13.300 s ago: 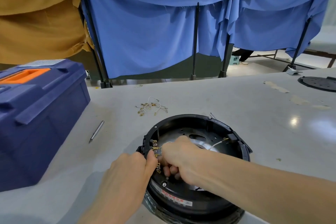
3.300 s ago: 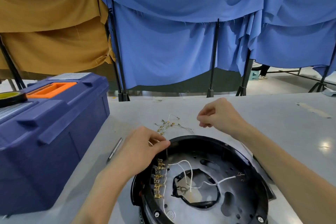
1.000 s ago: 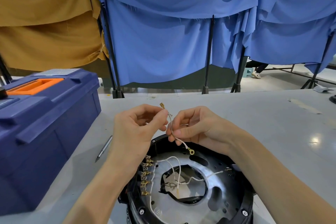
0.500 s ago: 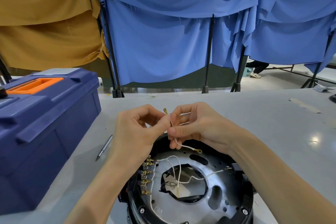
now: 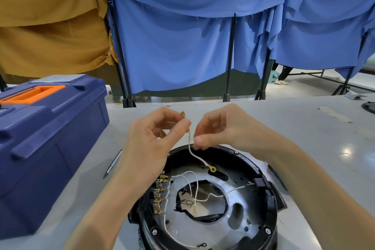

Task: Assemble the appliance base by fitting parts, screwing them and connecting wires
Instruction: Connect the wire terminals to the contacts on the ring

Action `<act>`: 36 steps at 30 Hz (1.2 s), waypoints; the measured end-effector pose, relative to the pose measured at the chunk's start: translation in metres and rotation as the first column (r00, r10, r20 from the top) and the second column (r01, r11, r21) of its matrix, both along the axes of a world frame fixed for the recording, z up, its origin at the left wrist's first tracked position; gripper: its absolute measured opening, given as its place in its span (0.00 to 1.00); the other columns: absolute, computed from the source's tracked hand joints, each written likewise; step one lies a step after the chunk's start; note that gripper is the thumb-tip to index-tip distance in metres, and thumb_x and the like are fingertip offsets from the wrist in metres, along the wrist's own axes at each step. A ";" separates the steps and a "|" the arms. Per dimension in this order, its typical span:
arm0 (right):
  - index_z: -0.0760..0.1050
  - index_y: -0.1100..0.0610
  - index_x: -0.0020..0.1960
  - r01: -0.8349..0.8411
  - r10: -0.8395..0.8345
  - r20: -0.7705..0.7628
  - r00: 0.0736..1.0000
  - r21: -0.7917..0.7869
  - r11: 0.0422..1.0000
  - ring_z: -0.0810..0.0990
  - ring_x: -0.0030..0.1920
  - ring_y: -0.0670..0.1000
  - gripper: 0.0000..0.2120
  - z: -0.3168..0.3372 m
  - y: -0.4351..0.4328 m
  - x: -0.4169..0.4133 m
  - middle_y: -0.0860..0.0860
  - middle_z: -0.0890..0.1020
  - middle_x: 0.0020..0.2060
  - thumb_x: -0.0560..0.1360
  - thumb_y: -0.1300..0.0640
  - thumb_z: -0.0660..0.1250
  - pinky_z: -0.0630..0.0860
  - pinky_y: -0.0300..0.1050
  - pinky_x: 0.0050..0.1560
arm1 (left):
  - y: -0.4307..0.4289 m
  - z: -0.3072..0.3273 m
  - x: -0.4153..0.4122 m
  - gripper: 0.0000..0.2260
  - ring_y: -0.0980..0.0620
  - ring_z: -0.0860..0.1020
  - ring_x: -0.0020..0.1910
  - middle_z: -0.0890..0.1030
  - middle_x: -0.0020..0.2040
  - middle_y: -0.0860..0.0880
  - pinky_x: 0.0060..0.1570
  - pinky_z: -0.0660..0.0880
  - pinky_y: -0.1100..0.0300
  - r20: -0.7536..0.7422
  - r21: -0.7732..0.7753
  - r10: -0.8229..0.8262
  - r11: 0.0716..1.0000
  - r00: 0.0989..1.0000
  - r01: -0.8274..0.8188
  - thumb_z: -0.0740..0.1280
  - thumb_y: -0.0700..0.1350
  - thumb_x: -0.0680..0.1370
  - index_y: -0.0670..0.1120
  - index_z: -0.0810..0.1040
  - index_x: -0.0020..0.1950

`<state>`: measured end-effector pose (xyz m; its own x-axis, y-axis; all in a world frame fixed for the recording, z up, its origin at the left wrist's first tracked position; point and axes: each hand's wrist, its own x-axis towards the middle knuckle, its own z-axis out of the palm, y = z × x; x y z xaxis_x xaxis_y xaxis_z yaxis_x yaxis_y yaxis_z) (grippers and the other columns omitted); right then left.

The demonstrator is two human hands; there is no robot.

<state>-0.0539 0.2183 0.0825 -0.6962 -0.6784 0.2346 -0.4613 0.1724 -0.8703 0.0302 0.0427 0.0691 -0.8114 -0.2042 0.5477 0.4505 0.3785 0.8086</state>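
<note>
The round black appliance base (image 5: 269, 209) lies open side up on the grey table, with a silver inner plate, a row of brass terminals (image 5: 160, 193) at its left and several white wires across its middle. Above its far rim I hold a short white wire (image 5: 195, 154). My left hand (image 5: 154, 144) pinches the wire's upper end just below a brass spade connector. My right hand (image 5: 221, 130) pinches the wire lower down. The lower end, with a brass ring terminal, hangs over the base.
A dark blue toolbox (image 5: 46, 138) with an orange handle stands at the left. A slim metal tool (image 5: 113, 163) lies on the table between the toolbox and the base. Blue and tan cloths hang on stands behind the table (image 5: 304, 128).
Both hands have stayed above the base with the wire. The hands have moved slightly apart, and the ring terminal now hangs lower and further right.
</note>
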 end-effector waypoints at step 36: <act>0.82 0.54 0.58 0.250 -0.224 0.349 0.910 -0.030 0.968 0.84 0.43 0.43 0.11 -0.072 0.026 -0.016 0.49 0.87 0.45 0.81 0.56 0.63 0.77 0.32 0.40 | 0.055 -0.035 -0.018 0.03 0.57 0.75 0.27 0.81 0.30 0.51 0.31 0.69 0.69 0.460 -0.391 -0.222 0.819 0.860 0.421 0.73 0.44 0.74 0.49 0.85 0.42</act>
